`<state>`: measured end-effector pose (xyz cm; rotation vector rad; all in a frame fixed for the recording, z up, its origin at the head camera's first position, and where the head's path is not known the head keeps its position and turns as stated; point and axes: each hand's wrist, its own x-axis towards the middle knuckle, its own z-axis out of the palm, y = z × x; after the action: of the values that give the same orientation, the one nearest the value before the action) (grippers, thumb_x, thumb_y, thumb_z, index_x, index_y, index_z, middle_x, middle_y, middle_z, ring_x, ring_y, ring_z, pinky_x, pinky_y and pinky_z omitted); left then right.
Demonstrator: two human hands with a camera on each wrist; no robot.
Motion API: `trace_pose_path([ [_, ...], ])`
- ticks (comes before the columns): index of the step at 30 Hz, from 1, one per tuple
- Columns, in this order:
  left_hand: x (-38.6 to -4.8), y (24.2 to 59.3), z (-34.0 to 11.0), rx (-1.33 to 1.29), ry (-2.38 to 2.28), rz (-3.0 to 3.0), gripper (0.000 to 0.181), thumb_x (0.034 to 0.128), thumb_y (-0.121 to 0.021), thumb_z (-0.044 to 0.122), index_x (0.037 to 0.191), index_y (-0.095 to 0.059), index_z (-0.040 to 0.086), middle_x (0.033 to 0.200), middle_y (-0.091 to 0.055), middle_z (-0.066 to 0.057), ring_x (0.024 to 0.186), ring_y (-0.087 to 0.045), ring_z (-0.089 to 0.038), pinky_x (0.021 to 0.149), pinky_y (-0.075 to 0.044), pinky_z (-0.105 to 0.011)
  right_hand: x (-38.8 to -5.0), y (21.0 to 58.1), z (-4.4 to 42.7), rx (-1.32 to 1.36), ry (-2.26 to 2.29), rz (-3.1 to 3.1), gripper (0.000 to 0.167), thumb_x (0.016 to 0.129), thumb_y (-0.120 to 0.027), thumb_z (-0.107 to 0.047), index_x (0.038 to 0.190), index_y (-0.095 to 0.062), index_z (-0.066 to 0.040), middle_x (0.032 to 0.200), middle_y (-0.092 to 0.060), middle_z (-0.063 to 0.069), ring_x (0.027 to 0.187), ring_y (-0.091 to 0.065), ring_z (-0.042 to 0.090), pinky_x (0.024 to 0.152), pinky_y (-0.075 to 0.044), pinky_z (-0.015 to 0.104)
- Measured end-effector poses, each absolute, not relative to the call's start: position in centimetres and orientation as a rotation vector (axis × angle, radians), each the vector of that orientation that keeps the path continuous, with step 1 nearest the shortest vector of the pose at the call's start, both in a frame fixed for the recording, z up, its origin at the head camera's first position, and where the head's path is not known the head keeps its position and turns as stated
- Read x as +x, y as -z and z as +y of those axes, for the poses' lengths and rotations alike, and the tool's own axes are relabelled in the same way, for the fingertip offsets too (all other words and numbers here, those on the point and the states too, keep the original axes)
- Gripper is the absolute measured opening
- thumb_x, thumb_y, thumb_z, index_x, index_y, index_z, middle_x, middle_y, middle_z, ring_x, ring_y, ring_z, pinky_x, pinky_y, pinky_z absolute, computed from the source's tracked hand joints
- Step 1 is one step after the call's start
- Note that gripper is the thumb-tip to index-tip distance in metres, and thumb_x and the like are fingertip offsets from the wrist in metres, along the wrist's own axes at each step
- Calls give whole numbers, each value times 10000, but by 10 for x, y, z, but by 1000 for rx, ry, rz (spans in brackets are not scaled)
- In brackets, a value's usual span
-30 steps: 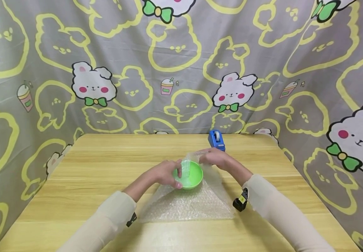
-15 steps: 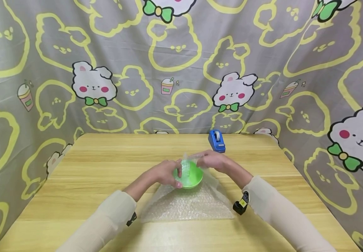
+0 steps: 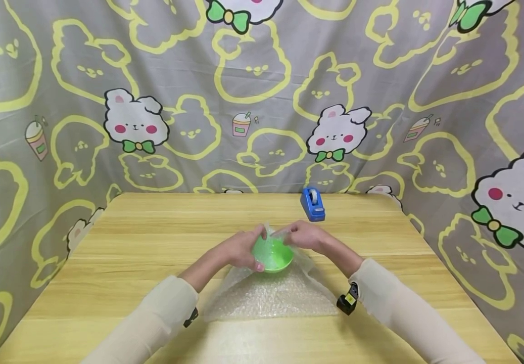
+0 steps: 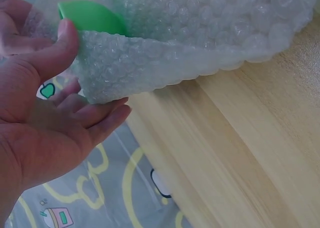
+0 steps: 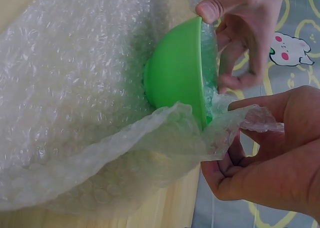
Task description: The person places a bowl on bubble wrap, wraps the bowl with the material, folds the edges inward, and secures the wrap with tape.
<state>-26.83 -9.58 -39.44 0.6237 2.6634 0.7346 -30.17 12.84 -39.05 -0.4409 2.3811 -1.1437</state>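
Observation:
A green bowl (image 3: 282,259) stands on a sheet of bubble wrap (image 3: 271,298), part of which is folded up over its left and far sides and into its mouth. My left hand (image 3: 242,250) holds the bowl's left side through the wrap. Its thumb presses the rim, and the other fingers lie behind the wrap in the left wrist view. With the thumb and fingers of my right hand (image 3: 306,235) I pinch a corner of the wrap at the bowl's far right rim. In the right wrist view, the bowl (image 5: 175,63) shows its bare near side.
A blue tape dispenser (image 3: 313,205) with a roll of tape stands behind my right hand near the back of the wooden table (image 3: 152,217). A patterned grey curtain (image 3: 262,167) hangs along the table's back and sides.
My right hand has drawn the wrap corner nearer, over the bowl's far right rim. The left fingers have shifted from inside the bowl to its far left rim, where the wrap's fold is.

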Motion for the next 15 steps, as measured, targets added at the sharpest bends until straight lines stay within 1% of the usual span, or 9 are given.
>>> trace_pose_path([
  [3,-269,394,-95,592,-770,2654,967,707,-928,171,1489,-365,255,1244,-650,-161,1150,-575,-346,963,-514,-520,-301,391,127,-432,1119,2399,397,869,-605,-89,1247,-726,-74,1242,-718,125,1101,-649,220,1001,-513,441],
  [4,-269,393,-94,589,-771,2655,1040,699,-932,163,1533,-320,274,1261,-645,-177,1158,-578,-355,971,-513,-524,-301,392,127,-426,1112,2406,398,866,-609,-93,1246,-728,-80,1244,-719,117,1118,-645,225,1006,-509,448],
  [7,-270,392,-92,575,-760,2661,1188,683,-942,148,1610,-215,304,1333,-617,-213,1196,-570,-372,1002,-499,-525,-300,392,127,-413,1097,2418,393,861,-619,-106,1235,-742,-112,1260,-716,92,1157,-632,226,1013,-503,451],
  [10,-271,392,-91,559,-747,2654,1207,683,-943,155,1629,-201,261,1378,-590,-220,1193,-578,-348,1022,-493,-506,-300,391,127,-418,1096,2415,396,855,-615,-101,1227,-749,-122,1276,-710,81,1183,-618,233,1017,-499,453],
  [12,-271,392,-91,546,-749,2650,1178,687,-939,162,1625,-229,217,1405,-575,-207,1219,-562,-347,1039,-481,-512,-300,391,128,-426,1103,2408,392,856,-614,-95,1222,-751,-116,1276,-710,87,1179,-620,232,1021,-498,454],
  [15,-271,394,-92,538,-752,2657,1121,687,-939,176,1601,-290,144,1398,-580,-197,1232,-560,-354,1050,-477,-518,-299,391,128,-429,1108,2405,385,869,-613,-92,1231,-743,-105,1274,-708,96,1175,-625,236,1032,-495,462],
])
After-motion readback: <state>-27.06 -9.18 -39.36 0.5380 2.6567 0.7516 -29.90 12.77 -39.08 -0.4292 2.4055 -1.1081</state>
